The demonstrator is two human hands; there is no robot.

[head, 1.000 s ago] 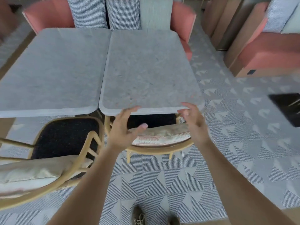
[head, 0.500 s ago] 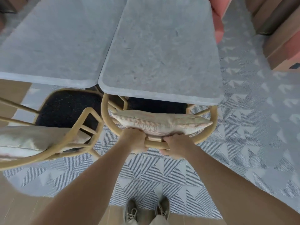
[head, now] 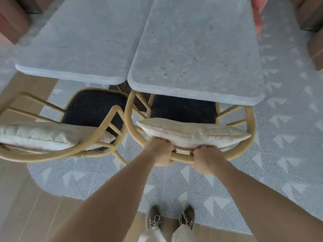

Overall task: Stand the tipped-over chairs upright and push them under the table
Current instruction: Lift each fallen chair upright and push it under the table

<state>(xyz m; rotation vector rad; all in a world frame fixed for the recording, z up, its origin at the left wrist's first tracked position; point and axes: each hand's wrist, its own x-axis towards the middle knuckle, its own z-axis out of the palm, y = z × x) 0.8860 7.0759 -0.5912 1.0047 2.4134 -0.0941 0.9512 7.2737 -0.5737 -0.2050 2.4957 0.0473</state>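
Note:
A rattan chair [head: 251, 126] with a black seat stands upright, its seat partly under the right grey stone table [head: 197, 55]. A pale patterned cushion [head: 192, 133] leans against its curved back rail. My left hand [head: 161, 151] and my right hand [head: 207, 160] both grip that rail at its middle, close together. A second rattan chair [head: 108, 123] with a black seat and a beige cushion [head: 43, 135] stands upright at the left, its seat mostly outside the left grey table [head: 83, 41].
The two tables sit edge to edge. A grey triangle-patterned rug [head: 262, 172] lies under the chairs, with wooden floor [head: 21, 198] at the left and front. My shoes [head: 153, 219] stand at the rug's edge. Pink upholstered seating [head: 258, 23] sits beyond the tables.
My hands went from open above the chair back to gripping its rail. The chair now sits farther out from under the table, and my view has tilted down.

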